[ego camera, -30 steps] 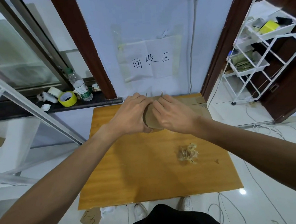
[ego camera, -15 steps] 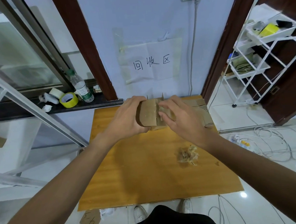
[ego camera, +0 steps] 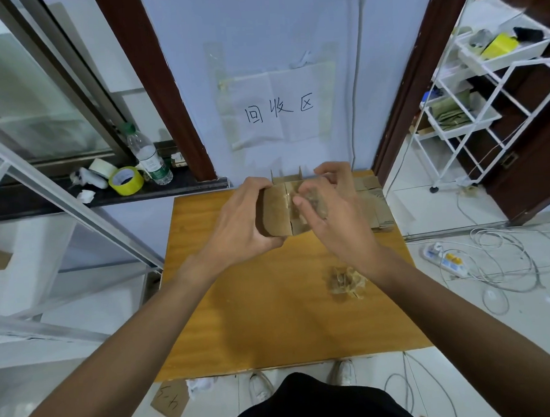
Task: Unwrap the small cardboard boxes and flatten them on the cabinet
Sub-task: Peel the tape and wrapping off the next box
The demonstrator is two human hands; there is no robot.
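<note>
At the 12 o'clock edge of the cabinet [ego camera: 273, 320], the left hand [ego camera: 239, 229] grips the small cardboard box [ego camera: 278, 209], fingers curled round its left end. The right hand [ego camera: 334, 214] pinches a strip of clear tape [ego camera: 313, 200] at the box's top. Flattened cardboard [ego camera: 375, 203] lies at 1 o'clock and a tape wad [ego camera: 346, 282] at 3 o'clock.

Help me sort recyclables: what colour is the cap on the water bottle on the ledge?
Green. The cap of the water bottle shows best in the head view.

A white paper sheet [ego camera: 281, 112] taped to the wall reads "回收区". Handwriting on a floor cardboard scrap [ego camera: 170, 403] is unclear.
</note>
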